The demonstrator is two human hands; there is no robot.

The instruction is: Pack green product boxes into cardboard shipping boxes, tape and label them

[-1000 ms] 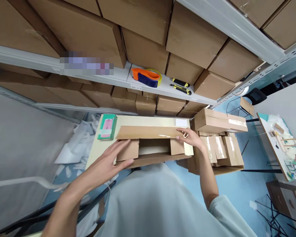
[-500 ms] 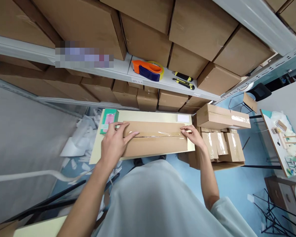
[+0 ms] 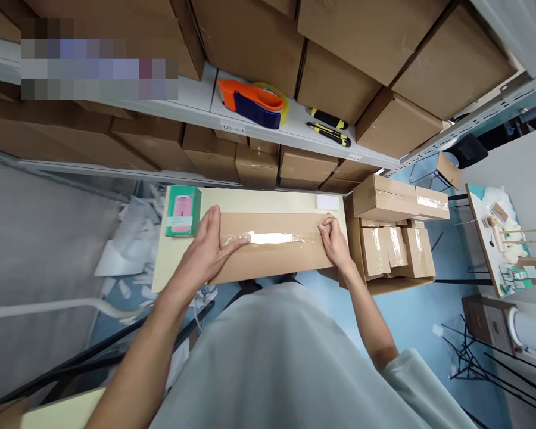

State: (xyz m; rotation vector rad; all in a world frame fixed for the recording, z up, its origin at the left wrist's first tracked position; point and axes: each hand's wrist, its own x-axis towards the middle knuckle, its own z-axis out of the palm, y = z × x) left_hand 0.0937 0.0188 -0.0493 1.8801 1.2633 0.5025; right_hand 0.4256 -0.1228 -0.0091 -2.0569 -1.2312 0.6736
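A long brown cardboard box (image 3: 272, 257) lies across a pale yellow table in front of me. Clear, shiny packing tape (image 3: 277, 238) runs lengthwise along its top. My left hand (image 3: 205, 247) rests at the box's left end, its thumb stretched over the tape and its fingers extended along the edge. At the right end, my right hand (image 3: 335, 241) touches the box near the tape's end with fingers curled together. Whatever those fingertips may pinch is hidden. Just left of the long box stands a green box (image 3: 183, 211) with a pink picture.
A shelf (image 3: 192, 122) full of cartons spans the back, holding an orange tape dispenser (image 3: 252, 101) and two yellow-black utility knives (image 3: 328, 127). Taped cartons (image 3: 384, 250) fill an open box at the right. White packing scraps (image 3: 125, 238) litter the left floor.
My left hand has gone from spread fingers to a flatter hold along the box's left end. My right hand's fingers have curled in more at the right end. The view has shifted slightly.
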